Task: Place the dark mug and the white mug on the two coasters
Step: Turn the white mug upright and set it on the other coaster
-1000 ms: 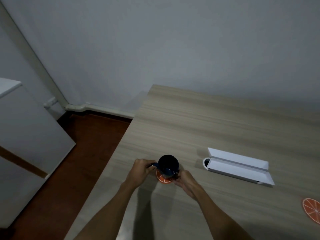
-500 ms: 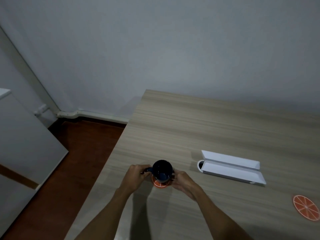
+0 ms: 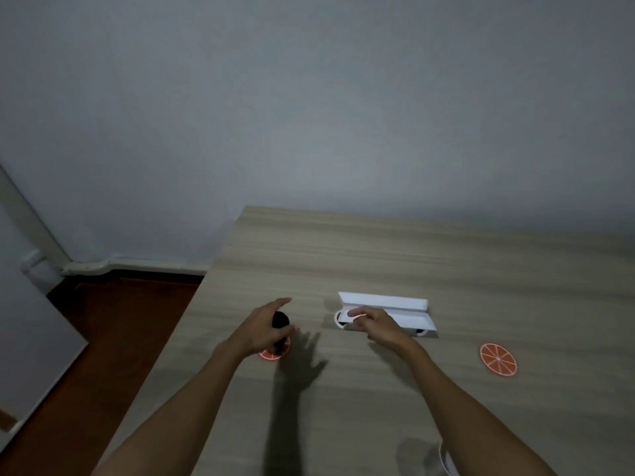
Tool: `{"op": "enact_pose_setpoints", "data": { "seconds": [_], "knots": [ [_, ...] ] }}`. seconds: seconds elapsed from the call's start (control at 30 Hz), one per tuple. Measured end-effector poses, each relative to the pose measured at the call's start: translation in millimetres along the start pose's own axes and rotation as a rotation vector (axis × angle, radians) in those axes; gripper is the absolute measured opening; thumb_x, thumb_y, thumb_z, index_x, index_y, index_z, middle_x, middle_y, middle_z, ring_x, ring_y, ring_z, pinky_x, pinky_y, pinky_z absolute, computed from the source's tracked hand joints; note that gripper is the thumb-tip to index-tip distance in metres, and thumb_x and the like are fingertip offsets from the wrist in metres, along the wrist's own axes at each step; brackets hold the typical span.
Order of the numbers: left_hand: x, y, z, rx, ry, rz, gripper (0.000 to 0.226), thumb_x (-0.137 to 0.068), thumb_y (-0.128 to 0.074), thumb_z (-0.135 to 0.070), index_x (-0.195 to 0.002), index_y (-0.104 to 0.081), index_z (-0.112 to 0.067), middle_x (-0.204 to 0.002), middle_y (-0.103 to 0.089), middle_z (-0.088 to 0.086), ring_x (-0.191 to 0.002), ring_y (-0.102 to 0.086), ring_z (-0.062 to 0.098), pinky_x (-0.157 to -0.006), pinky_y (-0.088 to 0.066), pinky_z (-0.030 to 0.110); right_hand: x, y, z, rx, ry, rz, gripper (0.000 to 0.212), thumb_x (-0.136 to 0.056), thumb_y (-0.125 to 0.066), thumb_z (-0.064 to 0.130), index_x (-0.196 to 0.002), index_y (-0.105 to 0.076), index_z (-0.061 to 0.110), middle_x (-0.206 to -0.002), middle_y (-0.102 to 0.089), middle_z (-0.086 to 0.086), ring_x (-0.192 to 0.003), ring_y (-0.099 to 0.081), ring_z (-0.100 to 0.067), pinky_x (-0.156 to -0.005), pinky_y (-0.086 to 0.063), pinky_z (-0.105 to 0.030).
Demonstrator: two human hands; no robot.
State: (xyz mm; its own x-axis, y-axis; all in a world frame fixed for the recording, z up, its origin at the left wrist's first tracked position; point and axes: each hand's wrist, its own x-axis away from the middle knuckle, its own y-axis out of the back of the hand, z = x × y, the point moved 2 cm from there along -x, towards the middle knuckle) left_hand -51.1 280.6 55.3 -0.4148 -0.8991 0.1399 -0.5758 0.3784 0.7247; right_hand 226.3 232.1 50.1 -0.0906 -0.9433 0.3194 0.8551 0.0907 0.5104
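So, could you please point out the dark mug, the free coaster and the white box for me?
Dark mug (image 3: 280, 319): head view, on its dark upper part beside the left hand.
Free coaster (image 3: 498, 359): head view, on its orange centre.
White box (image 3: 381, 299): head view, on its raised lid.

Mug (image 3: 280, 319) on left coaster (image 3: 274, 353); other coaster (image 3: 498, 359) far right.

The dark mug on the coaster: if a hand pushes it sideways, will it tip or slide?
The dark mug stands upright on the thin orange coaster, so it would probably slide, maybe dragging the coaster. It looks hard and glossy, likely breakable. The table's edge is close.
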Motion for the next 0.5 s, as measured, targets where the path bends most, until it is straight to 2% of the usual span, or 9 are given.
{"op": "enact_pose_setpoints", "data": {
  "seconds": [0.1,0.17,0.27,0.37,0.5],
  "knots": [
    [9,-37,-44,0.054,-0.021,0.039,0.076,-0.083,-0.074,-0.045,-0.148,-0.040,-0.023,-0.151,-0.046,0.001,-0.124,-0.054,0.015,-0.107,-0.040,0.030,38,40,-23,0.065,0.035,-0.032,0.028,-0.091,-0.046,0.018,-0.107,-0.068,0.021,-0.096,-0.066,-0.001,-0.090,-0.061,-0.015,-0.070,-0.042,-0.023],
    [18,-69,-70,0.095,-0.032,0.057,0.079,-0.082,-0.075,-0.047,-0.148,-0.041,-0.020,-0.150,-0.048,0.000,-0.131,-0.051,0.013,-0.110,-0.039,0.029,62,67,-50,0.085,0.022,-0.026,0.029,-0.091,-0.046,0.016,-0.110,-0.068,0.018,-0.097,-0.067,-0.005,-0.084,-0.061,-0.017,-0.068,-0.045,-0.024],
    [37,-127,-97,0.108,-0.019,0.114,0.079,-0.081,-0.075,-0.047,-0.146,-0.043,-0.016,-0.149,-0.049,0.003,-0.137,-0.046,0.014,-0.112,-0.036,0.029,97,102,-101,0.197,-0.010,0.008,0.033,-0.086,-0.050,0.018,-0.114,-0.067,0.023,-0.112,-0.069,-0.004,-0.097,-0.065,-0.020,-0.085,-0.051,-0.031],
    [56,-185,-117,0.152,0.064,0.213,0.076,-0.083,-0.067,-0.057,-0.144,-0.047,-0.016,-0.147,-0.052,0.004,-0.133,-0.050,0.015,-0.108,-0.038,0.027,123,127,-149,0.286,-0.062,0.116,0.039,-0.085,-0.053,0.015,-0.122,-0.064,0.020,-0.126,-0.064,-0.005,-0.111,-0.061,-0.019,-0.098,-0.046,-0.031],
    [84,-253,-135,0.294,0.186,0.301,0.047,-0.100,-0.049,-0.043,-0.135,-0.058,-0.014,-0.141,-0.057,0.003,-0.126,-0.053,0.016,-0.103,-0.034,0.025,145,134,-202,0.387,-0.117,0.278,0.044,-0.085,-0.054,0.009,-0.127,-0.060,0.017,-0.135,-0.059,-0.006,-0.120,-0.056,-0.018,-0.103,-0.042,-0.029]
  ]
}}
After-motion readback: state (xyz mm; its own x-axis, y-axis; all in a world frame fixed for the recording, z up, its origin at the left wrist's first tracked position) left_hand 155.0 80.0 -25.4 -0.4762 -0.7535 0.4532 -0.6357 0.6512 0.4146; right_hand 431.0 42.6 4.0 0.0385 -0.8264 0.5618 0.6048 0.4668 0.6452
